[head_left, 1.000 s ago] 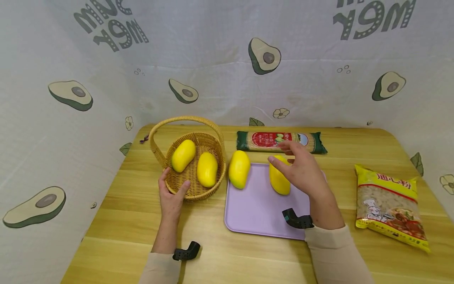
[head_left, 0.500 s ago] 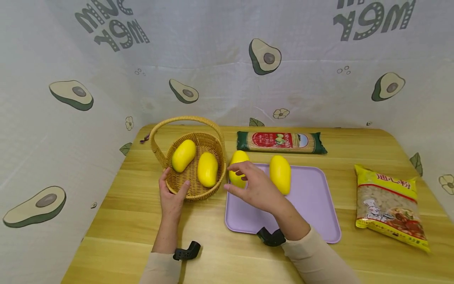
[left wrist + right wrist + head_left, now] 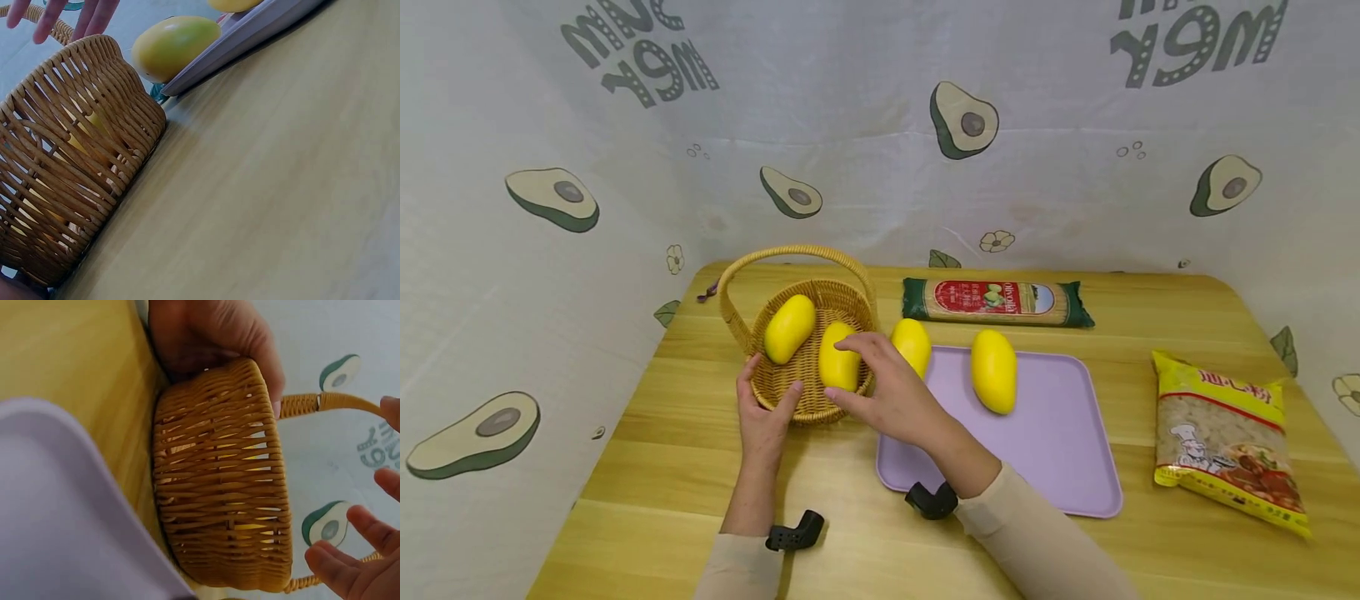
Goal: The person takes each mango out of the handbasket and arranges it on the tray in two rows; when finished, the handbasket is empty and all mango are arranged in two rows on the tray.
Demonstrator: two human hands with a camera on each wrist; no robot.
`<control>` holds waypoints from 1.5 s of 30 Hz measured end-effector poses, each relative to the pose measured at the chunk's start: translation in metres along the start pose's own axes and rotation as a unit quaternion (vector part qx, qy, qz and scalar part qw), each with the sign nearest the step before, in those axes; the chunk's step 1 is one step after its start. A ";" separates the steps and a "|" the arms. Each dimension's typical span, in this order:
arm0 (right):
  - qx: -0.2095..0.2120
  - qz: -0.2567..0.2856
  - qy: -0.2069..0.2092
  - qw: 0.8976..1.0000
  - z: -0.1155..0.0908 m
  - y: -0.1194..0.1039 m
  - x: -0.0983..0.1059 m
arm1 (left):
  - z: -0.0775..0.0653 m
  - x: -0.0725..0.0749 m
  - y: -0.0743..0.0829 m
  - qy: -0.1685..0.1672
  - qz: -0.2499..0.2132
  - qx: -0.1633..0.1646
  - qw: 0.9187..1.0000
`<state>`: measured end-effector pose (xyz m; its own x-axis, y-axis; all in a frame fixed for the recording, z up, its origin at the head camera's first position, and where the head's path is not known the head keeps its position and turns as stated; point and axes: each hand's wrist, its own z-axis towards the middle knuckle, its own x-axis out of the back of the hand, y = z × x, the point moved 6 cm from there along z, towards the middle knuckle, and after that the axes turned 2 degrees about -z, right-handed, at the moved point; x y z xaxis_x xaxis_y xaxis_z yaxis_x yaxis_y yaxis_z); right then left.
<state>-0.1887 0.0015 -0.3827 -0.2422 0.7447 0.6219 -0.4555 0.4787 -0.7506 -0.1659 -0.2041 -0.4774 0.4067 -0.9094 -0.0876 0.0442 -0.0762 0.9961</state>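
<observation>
A wicker basket (image 3: 820, 415) with a tall handle stands on the table, holding two yellow mangoes, one on the left (image 3: 789, 329) and one on the right (image 3: 832, 360). My left hand (image 3: 764, 427) grips its front left rim, and the right wrist view shows the thumb (image 3: 269, 362) hooked over the edge. Above the basket's right side hovers my right hand (image 3: 895, 396), fingers apart and holding nothing, close to the right mango. Another mango (image 3: 913, 343) lies at the tray's left edge, partly hidden by that hand. One more mango (image 3: 993, 372) rests on the lilac tray (image 3: 1037, 454).
Behind the tray lies a packet of spaghetti (image 3: 1000, 302). A yellow-topped bag of pasta (image 3: 1228, 442) is at the right of the table. A white cloth printed with avocados (image 3: 880, 183) hangs round the back and sides.
My right hand has moved left from the mango on the tray, past the mango at the tray's edge, to the basket. My left hand has stayed on the rim.
</observation>
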 end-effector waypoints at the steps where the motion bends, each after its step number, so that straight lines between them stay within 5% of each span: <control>1: 0.000 -0.003 0.000 1.000 0.004 -0.001 0.000 | 0.000 0.000 0.000 -0.001 -0.001 0.002 1.000; 19: -0.020 -0.088 -0.077 0.993 0.066 0.007 -0.029 | 0.001 0.001 0.000 0.004 0.011 -0.011 1.000; 33: -0.057 -0.050 -0.118 0.990 0.073 0.018 -0.037 | 0.001 0.002 0.000 0.006 0.014 -0.005 1.000; 45: -0.059 -0.091 -0.185 0.977 0.082 0.023 -0.045 | 0.000 0.002 0.001 0.004 0.021 -0.009 1.000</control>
<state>-0.2581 -0.0592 -0.4095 -0.4690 0.4341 0.7692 -0.4231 0.6540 -0.6271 -0.1647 -0.2062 -0.4764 0.4153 -0.9086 -0.0449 0.0432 -0.0296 0.9986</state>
